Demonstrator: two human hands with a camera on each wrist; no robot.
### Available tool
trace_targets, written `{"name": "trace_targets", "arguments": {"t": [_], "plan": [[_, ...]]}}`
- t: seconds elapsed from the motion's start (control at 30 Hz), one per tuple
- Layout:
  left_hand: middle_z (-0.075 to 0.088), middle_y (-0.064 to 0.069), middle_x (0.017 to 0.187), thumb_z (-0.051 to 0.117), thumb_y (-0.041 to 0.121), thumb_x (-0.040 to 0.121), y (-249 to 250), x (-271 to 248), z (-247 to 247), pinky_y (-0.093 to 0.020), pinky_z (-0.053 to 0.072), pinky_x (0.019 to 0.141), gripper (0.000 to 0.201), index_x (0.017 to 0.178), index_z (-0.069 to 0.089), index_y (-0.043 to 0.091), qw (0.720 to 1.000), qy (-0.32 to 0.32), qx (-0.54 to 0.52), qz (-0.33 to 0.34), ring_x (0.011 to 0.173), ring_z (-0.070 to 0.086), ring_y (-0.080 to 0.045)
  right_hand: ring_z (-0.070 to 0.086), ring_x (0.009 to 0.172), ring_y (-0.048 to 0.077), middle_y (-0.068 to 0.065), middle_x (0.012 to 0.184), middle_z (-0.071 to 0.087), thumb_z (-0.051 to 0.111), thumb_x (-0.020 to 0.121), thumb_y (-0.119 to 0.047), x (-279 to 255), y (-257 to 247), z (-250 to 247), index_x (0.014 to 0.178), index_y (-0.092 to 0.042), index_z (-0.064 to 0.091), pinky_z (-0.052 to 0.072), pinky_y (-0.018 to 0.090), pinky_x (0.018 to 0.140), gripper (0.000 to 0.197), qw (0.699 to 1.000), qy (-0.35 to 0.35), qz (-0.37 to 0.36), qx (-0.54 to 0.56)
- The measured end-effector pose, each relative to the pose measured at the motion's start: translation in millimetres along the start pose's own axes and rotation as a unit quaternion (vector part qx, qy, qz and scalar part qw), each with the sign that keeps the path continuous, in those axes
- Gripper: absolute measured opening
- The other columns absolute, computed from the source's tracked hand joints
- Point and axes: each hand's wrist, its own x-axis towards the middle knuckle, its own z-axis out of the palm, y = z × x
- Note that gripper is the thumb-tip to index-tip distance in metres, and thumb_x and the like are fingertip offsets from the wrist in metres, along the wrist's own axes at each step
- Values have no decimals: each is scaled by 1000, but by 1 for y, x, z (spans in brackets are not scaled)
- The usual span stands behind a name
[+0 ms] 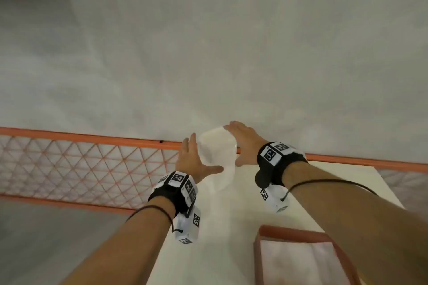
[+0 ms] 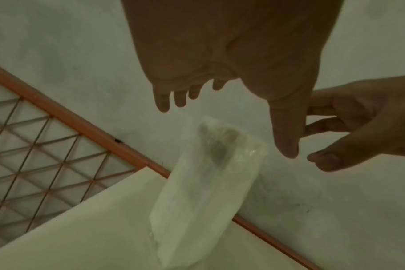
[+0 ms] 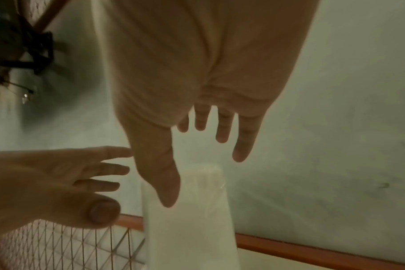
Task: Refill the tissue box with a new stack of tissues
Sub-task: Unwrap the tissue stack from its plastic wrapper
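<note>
A white plastic-wrapped tissue pack point(image 1: 218, 157) stands on end at the far edge of the white table point(image 1: 220, 238), against the wall. My left hand point(image 1: 196, 159) is at its left side and my right hand point(image 1: 240, 146) at its upper right, both with straight, spread fingers. In the left wrist view, the left hand point(image 2: 229, 126) hovers above the pack point(image 2: 208, 182) with a gap. In the right wrist view, the right hand point(image 3: 204, 175) has its thumb in front of the pack point(image 3: 190, 219); I cannot tell if it touches. The orange-brown tissue box point(image 1: 261, 238) lies open at the near right with white tissue inside.
An orange metal frame with wire mesh point(image 1: 81, 164) runs left of the table along the grey wall point(image 1: 208, 53). The orange rail point(image 1: 347, 159) continues behind the table to the right. The table's left edge runs diagonally under my left forearm.
</note>
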Motion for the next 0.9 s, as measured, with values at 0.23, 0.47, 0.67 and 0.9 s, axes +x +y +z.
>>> {"name": "trace_targets", "arguments": {"t": [0.23,0.47,0.67,0.9], "plan": [[17,-7,163,90,47,56,-22,49,34,-48,29,119,138,155,-3,21,994,-28,-90,-47,150,22,-26,-1,149,29,-5,163,-5,88,59,-13,62,10,27,154,-23,3,25,47,117,127,996,-53,-11,-68],[52,0,118,83,37,69,-25,46,33,-32,44,88,76,127,44,9,993,-2,-117,1,111,53,-21,-3,149,21,-16,161,2,89,55,-24,78,6,33,152,-31,4,38,54,107,129,987,-74,-22,-142],[54,6,127,89,29,64,-32,15,31,-29,44,93,89,138,41,18,979,-51,-196,24,116,53,-15,55,95,20,-5,102,50,86,52,-33,61,-16,32,116,-22,50,46,31,72,75,982,-105,-52,-146],[41,14,141,95,33,49,-55,-46,31,-37,43,102,124,146,18,39,964,-145,-220,18,127,42,-12,58,91,15,-8,101,58,88,51,-28,-1,-27,20,114,-27,55,50,31,73,71,995,-85,-30,36]]}}
